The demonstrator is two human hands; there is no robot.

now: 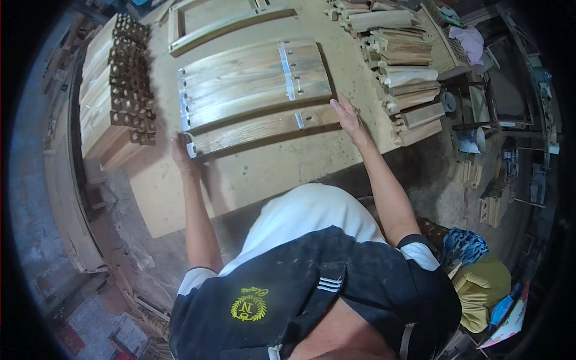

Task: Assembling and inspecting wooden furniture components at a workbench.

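Note:
A wooden board (258, 133) lies between my hands, slightly apart from a row of similar boards (234, 81) just beyond it. Pale strips cross the boards, and dark holes show along the row's left end. My left hand (182, 153) grips the near board's left end, its fingers partly hidden by shadow. At the other end, my right hand (348, 118) holds the board with thumb and fingers against its end. Boards and hands are over a light-coloured worktable (258, 180).
A tall stack of wooden pieces with holed ends (99, 90) stands at the left. A wooden frame (222, 24) lies at the far side. Several piled wooden pieces (402, 72) line the table's right edge. A bucket (471, 141) stands beyond it on the floor.

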